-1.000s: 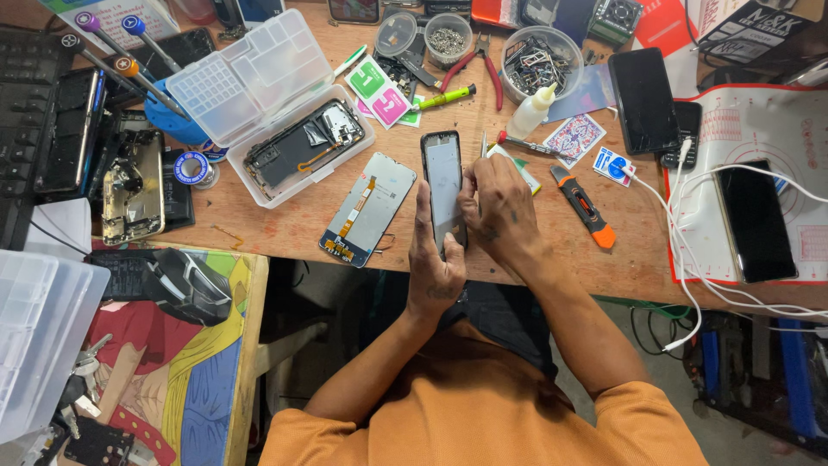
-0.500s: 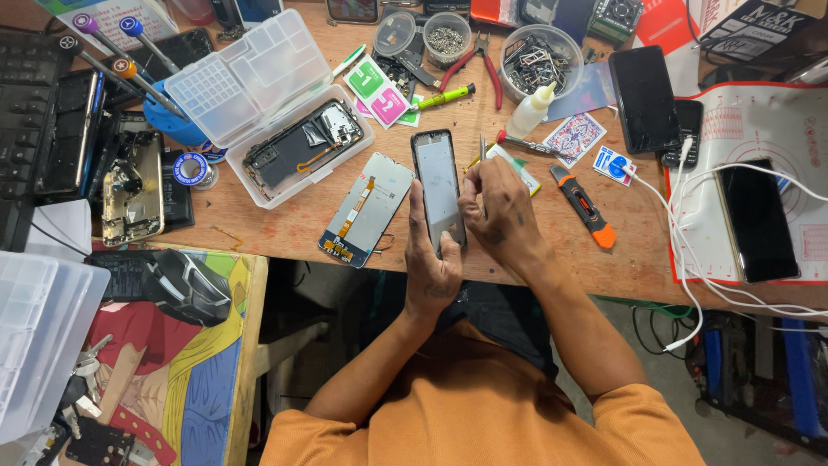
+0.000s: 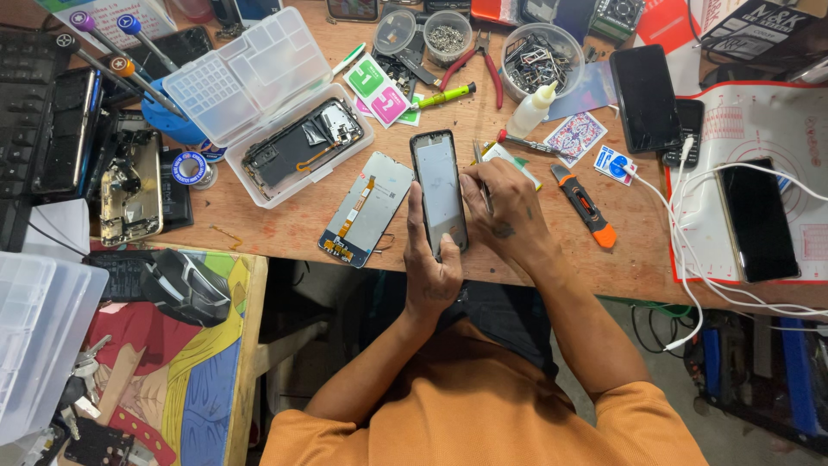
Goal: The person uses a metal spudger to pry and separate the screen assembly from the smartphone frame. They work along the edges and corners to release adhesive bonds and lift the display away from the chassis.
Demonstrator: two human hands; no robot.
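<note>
My left hand [image 3: 429,267] grips a phone frame with a pale screen panel [image 3: 438,185], held upright over the front edge of the wooden workbench [image 3: 285,229]. My right hand [image 3: 509,216] rests against the panel's right edge and pinches thin metal tweezers [image 3: 479,164] that point up along it. A detached display panel with an orange flex cable [image 3: 366,207] lies just left of the held phone.
A clear plastic box [image 3: 285,147] holds an opened phone body. An orange utility knife [image 3: 585,207], glue bottle [image 3: 530,110], red pliers [image 3: 483,56], bowls of small parts [image 3: 542,52], dark phones [image 3: 645,97] and white cables [image 3: 690,224] lie right. Screwdrivers [image 3: 103,52] stand left.
The held phone and both hands have shifted only slightly; my right hand has slid a little along the panel's right edge with the tweezers.
</note>
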